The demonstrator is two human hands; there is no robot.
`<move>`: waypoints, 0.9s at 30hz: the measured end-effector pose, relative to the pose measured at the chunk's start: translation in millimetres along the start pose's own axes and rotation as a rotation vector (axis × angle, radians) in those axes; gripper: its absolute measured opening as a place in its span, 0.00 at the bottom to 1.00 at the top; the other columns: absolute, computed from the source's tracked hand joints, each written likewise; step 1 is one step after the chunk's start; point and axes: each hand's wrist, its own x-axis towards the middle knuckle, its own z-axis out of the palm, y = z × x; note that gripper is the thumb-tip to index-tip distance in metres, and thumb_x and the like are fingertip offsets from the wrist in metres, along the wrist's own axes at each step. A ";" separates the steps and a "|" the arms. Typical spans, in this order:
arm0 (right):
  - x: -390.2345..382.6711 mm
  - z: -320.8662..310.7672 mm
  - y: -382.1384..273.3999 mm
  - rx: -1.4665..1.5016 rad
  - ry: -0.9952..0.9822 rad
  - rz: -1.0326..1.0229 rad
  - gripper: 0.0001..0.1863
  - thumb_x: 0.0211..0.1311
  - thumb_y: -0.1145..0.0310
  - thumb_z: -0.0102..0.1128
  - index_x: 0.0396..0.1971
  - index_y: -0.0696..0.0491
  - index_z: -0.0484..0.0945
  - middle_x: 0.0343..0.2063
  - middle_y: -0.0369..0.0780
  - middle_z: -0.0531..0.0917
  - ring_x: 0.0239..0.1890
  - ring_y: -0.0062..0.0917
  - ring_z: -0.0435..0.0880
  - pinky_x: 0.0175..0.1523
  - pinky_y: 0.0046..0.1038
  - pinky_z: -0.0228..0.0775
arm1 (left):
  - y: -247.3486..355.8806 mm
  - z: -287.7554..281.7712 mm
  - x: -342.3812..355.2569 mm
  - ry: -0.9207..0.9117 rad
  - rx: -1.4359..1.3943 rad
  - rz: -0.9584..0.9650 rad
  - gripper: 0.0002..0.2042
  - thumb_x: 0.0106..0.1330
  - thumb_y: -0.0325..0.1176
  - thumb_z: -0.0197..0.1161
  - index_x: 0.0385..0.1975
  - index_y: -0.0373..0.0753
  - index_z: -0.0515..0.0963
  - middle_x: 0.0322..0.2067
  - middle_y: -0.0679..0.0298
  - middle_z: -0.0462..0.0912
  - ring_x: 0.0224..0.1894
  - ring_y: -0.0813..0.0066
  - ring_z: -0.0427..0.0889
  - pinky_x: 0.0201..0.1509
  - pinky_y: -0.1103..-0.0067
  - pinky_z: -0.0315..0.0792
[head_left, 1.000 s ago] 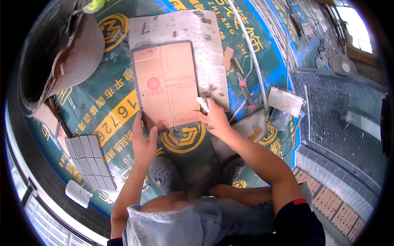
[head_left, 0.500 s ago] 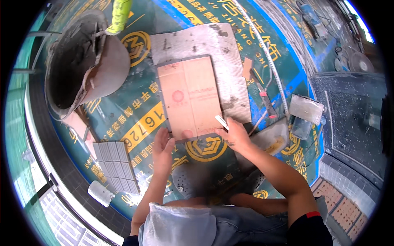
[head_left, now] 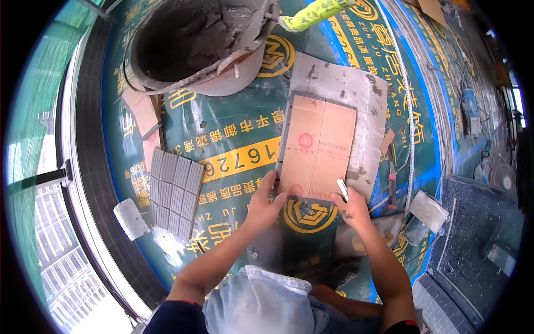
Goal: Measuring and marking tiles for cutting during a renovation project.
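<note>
A brown cardboard sheet with dark edging at its left and top lies on a mortar-stained pale mat. My left hand is at the sheet's lower left corner, thumb and fingers apart around the edge. At the lower right corner, my right hand is closed on a white pen-like tool, whose exact kind is unclear. Its fingertips touch the cardboard's near edge.
A bucket of grey mortar stands at the far left, with a yellow-green sleeve-like thing by its rim. Grey ribbed tile sheets and a white block lie left. Right are a red-handled tool and a tape measure.
The view has turned, so the bucket, cardboard and tiles sit further right in the picture. Both hands stay at the cardboard's lower corners, and the white tool is still in my right hand.
</note>
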 end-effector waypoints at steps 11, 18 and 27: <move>-2.1 -0.1 3.4 0.151 -0.132 0.064 0.18 0.66 0.61 0.69 0.35 0.61 0.75 0.28 0.47 0.86 0.33 0.33 0.88 0.41 0.34 0.77 | 5.1 6.9 -12.3 0.010 0.107 0.042 0.40 0.70 0.34 0.64 0.76 0.26 0.49 0.73 0.42 0.61 0.76 0.53 0.62 0.77 0.70 0.57; -1.7 -14.7 -0.9 0.259 -0.241 0.065 0.15 0.66 0.64 0.69 0.36 0.60 0.75 0.27 0.43 0.83 0.30 0.29 0.83 0.39 0.33 0.74 | 8.2 8.4 -2.2 0.125 0.021 0.081 0.34 0.70 0.31 0.62 0.73 0.27 0.56 0.69 0.38 0.66 0.70 0.44 0.69 0.74 0.65 0.64; 2.0 -23.1 -18.7 0.175 0.107 -0.048 0.19 0.70 0.57 0.64 0.39 0.60 0.75 0.29 0.48 0.81 0.32 0.38 0.81 0.41 0.36 0.73 | 37.8 4.0 64.0 0.164 0.084 0.182 0.32 0.68 0.30 0.63 0.71 0.28 0.61 0.63 0.44 0.74 0.65 0.53 0.75 0.70 0.66 0.69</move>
